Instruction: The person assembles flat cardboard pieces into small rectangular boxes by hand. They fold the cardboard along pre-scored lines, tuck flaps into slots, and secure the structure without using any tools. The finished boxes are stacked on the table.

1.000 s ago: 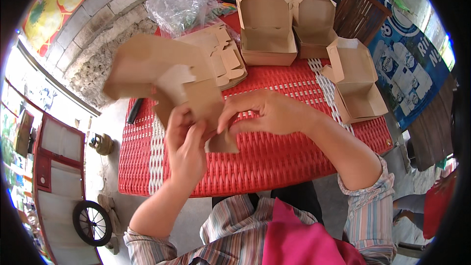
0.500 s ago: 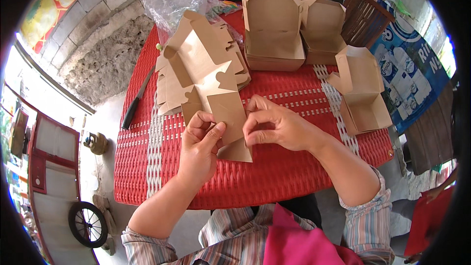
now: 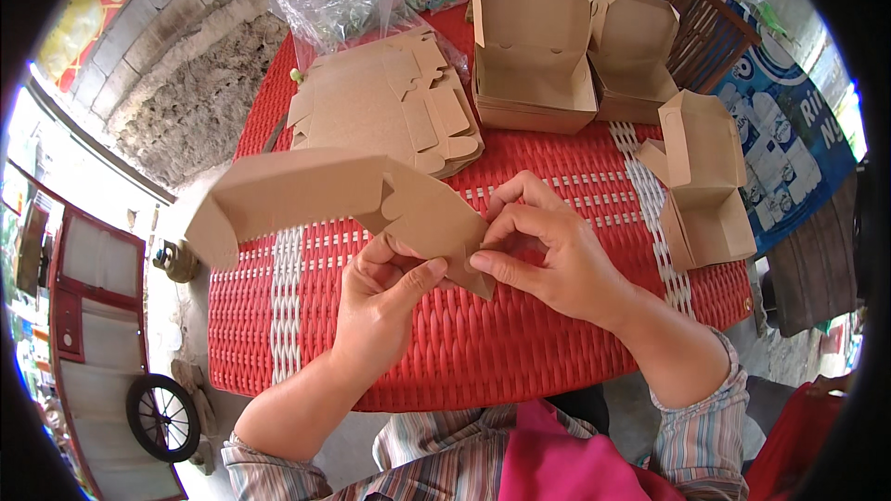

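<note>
A partly folded brown cardboard box (image 3: 306, 187) is held up over the near half of the table, its long panel reaching out to the left. My left hand (image 3: 382, 292) pinches its lower edge between thumb and fingers. With thumb and fingertips closed, my right hand (image 3: 548, 246) grips the small tab at the box's right corner. Behind it lies a stack of flat box blanks (image 3: 371, 97). Open formed boxes stand farther off: a stack of larger ones (image 3: 534, 56), another behind its right side (image 3: 636, 46), and a single box (image 3: 710, 186) at the right.
The red woven table (image 3: 445, 343) has white bands. A clear plastic bag (image 3: 339, 0) lies at its far left edge. Past the table are a wooden chair (image 3: 707, 28) at the right, a gas cylinder (image 3: 176, 262) and a wheel (image 3: 163, 417) at the left.
The box in my hands has been lifted off the stack and turned, so its long panel swings to the left. Both hands keep hold of its near end.
</note>
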A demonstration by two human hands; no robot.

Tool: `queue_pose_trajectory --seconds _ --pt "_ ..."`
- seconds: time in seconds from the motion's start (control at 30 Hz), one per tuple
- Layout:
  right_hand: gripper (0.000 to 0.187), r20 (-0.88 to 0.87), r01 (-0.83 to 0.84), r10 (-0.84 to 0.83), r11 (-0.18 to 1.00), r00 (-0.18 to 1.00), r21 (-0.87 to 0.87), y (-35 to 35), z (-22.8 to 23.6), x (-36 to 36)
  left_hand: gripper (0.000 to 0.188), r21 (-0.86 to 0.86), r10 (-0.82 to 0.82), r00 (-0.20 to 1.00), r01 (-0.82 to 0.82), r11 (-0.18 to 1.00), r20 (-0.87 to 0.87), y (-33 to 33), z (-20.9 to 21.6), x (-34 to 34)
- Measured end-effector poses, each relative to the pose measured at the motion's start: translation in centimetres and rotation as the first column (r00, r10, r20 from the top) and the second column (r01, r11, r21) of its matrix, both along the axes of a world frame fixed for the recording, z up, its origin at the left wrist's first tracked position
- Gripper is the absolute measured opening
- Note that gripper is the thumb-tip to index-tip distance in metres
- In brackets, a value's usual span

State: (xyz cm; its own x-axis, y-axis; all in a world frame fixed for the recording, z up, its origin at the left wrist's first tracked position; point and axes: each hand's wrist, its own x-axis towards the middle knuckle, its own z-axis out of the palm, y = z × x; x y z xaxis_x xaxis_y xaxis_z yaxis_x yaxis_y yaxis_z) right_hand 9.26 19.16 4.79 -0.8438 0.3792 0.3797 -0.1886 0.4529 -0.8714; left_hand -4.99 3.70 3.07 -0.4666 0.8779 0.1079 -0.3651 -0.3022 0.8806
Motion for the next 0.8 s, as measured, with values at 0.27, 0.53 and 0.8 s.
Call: queue_pose_trajectory --seconds 0.27,0.53,0.8 --pt "0.018 -0.117 0.044 -0.041 0.999 0.992 0.019 -0.75 -0.56 -0.24 0.011 0.054 0.017 0.998 -0.013 0.998 -0.068 -0.15 -0.25 0.28" --pt "0.020 -0.140 0.085 -0.072 0.993 0.988 0.086 -0.75 -0.61 -0.30 0.012 0.098 0.059 0.996 -0.052 0.994 -0.066 -0.13 -0.43 0.46" --pt "0.014 -0.084 0.049 -0.042 0.996 0.996 0.074 -0.52 -0.67 -0.15 0.009 0.069 0.036 0.994 -0.029 0.997 -0.102 -0.08 -0.28 0.06"
